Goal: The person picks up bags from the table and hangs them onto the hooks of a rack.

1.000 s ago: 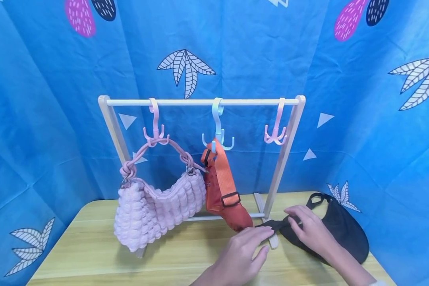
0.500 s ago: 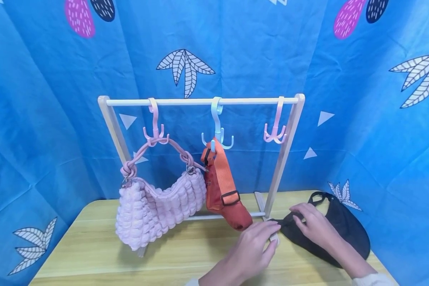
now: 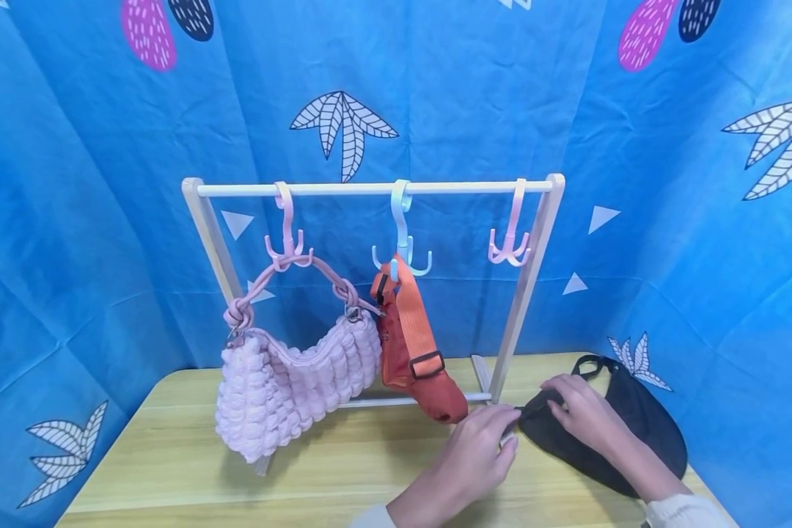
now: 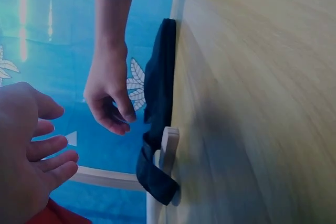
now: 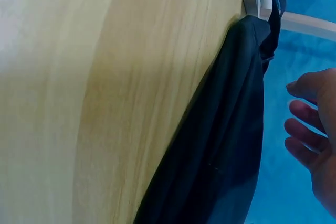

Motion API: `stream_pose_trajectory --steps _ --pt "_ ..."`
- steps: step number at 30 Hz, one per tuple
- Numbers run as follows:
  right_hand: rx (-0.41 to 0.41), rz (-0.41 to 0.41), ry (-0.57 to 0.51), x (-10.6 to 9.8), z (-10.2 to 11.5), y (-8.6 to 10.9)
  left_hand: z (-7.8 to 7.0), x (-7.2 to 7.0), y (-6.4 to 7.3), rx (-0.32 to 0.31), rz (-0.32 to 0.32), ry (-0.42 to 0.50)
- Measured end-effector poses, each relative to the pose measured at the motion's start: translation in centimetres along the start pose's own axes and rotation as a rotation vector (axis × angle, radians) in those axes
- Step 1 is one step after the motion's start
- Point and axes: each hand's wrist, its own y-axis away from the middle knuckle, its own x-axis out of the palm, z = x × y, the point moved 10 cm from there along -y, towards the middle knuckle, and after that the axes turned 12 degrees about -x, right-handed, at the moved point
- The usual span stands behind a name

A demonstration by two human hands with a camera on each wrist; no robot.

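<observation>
A black shoulder bag (image 3: 653,433) lies flat at the right of the table. My right hand (image 3: 590,414) hovers over its left part; in the right wrist view that hand (image 5: 320,124) shows loosely bent fingers apart from the cloth. Left of the bag is my left hand (image 3: 475,455), covering much of the strap in the head view. The left wrist view has this hand (image 4: 26,150) with relaxed, spread fingers and nothing in them. There the strap (image 4: 157,182) drapes over the rack's wooden foot (image 4: 169,148), apart from the fingers.
A wooden rack (image 3: 531,293) carries a pink hook (image 3: 510,242) with no bag, a blue hook (image 3: 402,238) with a red waist bag (image 3: 429,392), and another pink hook (image 3: 287,235) with a lilac quilted bag (image 3: 297,389). Blue curtain (image 3: 686,257) surrounds the table (image 3: 343,484).
My left hand has shifted right toward the black bag, covering the strap that stretched out left earlier. My right hand has drifted slightly right. The hanging bags have stayed put.
</observation>
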Motion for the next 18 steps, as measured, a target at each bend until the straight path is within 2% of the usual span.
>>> stream_pose_trajectory --steps 5,12,18 --pt "-0.017 0.013 -0.002 0.3 -0.5 -0.1 0.7 1.5 -0.3 -0.063 0.063 0.001" --pt "-0.04 0.104 0.025 1.3 -0.7 -0.1 1.1 3.5 -0.9 -0.129 0.136 -0.038" --pt "-0.028 0.184 0.013 2.5 -1.1 -0.1 1.4 4.2 -1.4 -0.159 0.109 -0.117"
